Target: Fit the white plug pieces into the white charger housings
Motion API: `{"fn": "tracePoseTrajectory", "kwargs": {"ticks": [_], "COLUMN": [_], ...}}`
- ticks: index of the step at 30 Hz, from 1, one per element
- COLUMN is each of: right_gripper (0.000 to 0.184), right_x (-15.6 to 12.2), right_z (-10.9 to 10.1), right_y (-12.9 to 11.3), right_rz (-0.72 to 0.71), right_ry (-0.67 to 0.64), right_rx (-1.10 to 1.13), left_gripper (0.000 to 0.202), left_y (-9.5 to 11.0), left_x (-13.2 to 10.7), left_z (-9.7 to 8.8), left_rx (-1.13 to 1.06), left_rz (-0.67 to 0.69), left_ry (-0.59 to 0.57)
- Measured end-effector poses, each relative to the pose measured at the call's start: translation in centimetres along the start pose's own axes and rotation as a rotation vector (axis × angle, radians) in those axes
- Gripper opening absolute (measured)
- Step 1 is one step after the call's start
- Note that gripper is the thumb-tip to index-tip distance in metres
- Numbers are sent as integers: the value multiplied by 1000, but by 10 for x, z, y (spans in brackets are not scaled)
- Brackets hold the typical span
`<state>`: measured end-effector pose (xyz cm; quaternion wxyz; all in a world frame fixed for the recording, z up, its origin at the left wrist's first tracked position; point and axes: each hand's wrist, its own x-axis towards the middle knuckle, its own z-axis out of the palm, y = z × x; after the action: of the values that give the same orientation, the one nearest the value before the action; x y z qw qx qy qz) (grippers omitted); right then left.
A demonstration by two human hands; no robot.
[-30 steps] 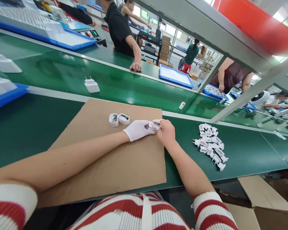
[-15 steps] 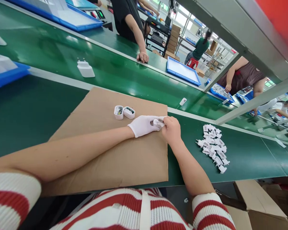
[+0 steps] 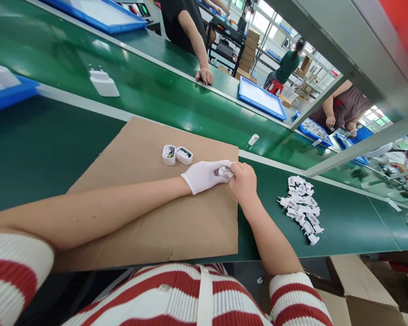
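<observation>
Pinched tight between the fingers of the gloved left hand (image 3: 204, 175) and the bare right hand (image 3: 244, 181): a small white plug piece (image 3: 224, 171), just over the edge of the brown cardboard (image 3: 149, 226) on the green desk (image 3: 347, 217). Looks light, hard and smooth, maybe a bit slippery, so best held by its flat sides. More such shiny plastic bits with thin metal pins in a pile (image 3: 302, 209) near the right hand.

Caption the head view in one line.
Gloved left hand and bare right hand grip a white part over cardboard.

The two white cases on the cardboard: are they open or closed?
Open: both white cases lie uncovered on the cardboard, dark parts visible inside.
</observation>
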<state>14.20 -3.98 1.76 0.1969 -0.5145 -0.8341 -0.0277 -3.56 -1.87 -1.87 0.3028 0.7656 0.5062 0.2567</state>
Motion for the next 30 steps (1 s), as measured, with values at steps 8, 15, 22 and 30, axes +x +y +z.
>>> {"fn": "tracePoseTrajectory", "kwargs": {"ticks": [8,15,22,30], "right_gripper": [30,54,53,32], "right_x": [-3,-5,-39,-34], "right_z": [4,-19,-51,-43], "right_y": [-3,79,161,153], "right_rz": [131,402,1170,764], "right_ry": [-63,132,-228,-263], "right_rx": [154,280,-221,-84], "left_gripper": [36,39,46,72], "left_y": [16,19,-9,-32], "left_x": [-4,40,137,167], "left_z": [-9,-45,-87,-113], "left_rx": [382,391,397,441], "left_rz": [-59,-118,-335,-565], "left_ry": [-52,-166,89,154]}}
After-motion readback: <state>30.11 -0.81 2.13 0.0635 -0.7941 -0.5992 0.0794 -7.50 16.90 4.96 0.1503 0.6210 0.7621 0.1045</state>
